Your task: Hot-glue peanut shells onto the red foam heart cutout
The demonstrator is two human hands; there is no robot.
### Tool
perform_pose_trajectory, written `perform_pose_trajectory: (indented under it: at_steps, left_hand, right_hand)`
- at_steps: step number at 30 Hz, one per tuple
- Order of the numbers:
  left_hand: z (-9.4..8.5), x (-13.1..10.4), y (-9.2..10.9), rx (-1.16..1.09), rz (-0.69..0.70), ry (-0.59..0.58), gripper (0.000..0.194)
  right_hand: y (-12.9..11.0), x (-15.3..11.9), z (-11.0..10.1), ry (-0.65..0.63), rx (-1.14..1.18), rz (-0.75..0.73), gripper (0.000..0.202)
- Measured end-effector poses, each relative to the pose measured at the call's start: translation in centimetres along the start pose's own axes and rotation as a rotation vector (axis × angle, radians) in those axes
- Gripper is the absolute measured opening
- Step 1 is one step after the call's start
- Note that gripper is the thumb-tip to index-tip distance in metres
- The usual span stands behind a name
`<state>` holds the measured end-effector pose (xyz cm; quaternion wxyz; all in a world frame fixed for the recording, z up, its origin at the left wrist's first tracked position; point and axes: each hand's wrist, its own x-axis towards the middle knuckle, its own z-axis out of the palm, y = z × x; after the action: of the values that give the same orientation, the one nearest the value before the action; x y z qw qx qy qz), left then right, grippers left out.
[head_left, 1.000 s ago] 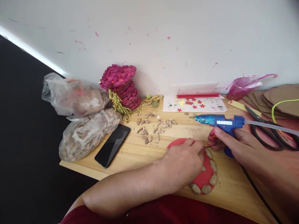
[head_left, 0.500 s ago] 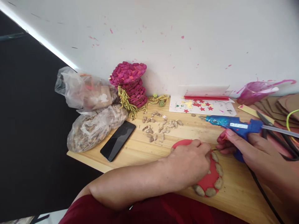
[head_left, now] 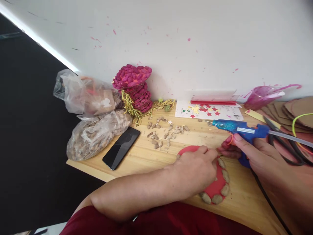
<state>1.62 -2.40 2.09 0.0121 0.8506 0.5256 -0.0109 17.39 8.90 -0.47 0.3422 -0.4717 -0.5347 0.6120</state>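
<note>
My left hand [head_left: 197, 171] lies over a red disc [head_left: 214, 187] near the table's front edge, its fingers curled down at the disc's far side. What those fingers hold, if anything, is hidden beneath the hand. Unshelled peanuts [head_left: 217, 199] line the rim of the disc on the right and front. My right hand [head_left: 259, 156] is wrapped round a blue glue gun [head_left: 244, 129], whose nozzle points left. A clear glue stick [head_left: 288, 136] sticks out of its back end, and the right fingertips come close to the left ones.
Loose peanuts [head_left: 168, 132] lie mid-table beside a phone [head_left: 121, 148] and plastic bags [head_left: 97, 137]. Behind stand a magenta peanut-covered stack [head_left: 133, 86], star cutouts on white paper [head_left: 182, 112] and a pink-stained cup [head_left: 259, 97]. Scissors [head_left: 286, 143] and cardboard pieces [head_left: 298, 111] lie right.
The whole view has shifted slightly, so most things appear a little further left. Both hands keep nearly the same pose, the left on the disc and the right round the glue gun.
</note>
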Motion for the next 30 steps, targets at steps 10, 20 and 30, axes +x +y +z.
perform_pose_trajectory:
  at_steps: [10, 20, 30]
  left_hand:
    - [-0.3, 0.4, 0.1, -0.018, -0.030, -0.064, 0.017]
    - [-0.2, 0.3, 0.3, -0.011, -0.045, -0.051, 0.017]
    - [-0.7, 0.1, 0.0, -0.004, -0.016, 0.010, 0.018]
  right_hand:
    - [0.5, 0.1, -0.4, -0.013, 0.038, -0.015, 0.041]
    - [0.7, 0.2, -0.2, 0.021, 0.056, -0.022, 0.042]
    - [1.0, 0.7, -0.7, -0.018, 0.056, -0.001, 0.038]
